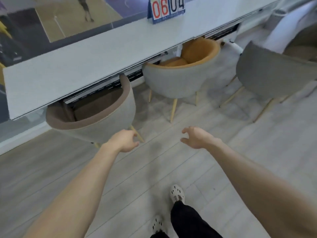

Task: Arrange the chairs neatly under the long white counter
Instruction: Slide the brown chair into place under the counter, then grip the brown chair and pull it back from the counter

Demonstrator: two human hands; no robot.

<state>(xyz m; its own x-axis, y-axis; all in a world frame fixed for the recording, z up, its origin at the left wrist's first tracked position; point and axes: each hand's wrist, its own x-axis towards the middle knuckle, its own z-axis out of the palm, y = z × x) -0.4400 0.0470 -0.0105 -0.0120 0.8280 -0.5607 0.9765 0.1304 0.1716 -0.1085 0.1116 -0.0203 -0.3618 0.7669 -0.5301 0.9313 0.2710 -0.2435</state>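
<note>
The long white counter (89,59) runs diagonally from lower left to upper right. A grey tub chair with brown lining (106,124) sits partly tucked under its left part. A grey chair with orange lining (173,83) stands half under the counter's middle. A darker grey chair (267,78) stands clear of the counter at the right. My left hand (125,140) hovers just right of the brown-lined chair's back, fingers loosely curled and holding nothing. My right hand (195,137) is stretched out over the floor, fingers spread.
A flip scoreboard reading 06 04 (167,9) stands on the counter's far part. Light wood-plank floor (154,169) lies in front. My feet in white clogs (177,194) are at the bottom. A white rounded object (284,30) sits at the upper right.
</note>
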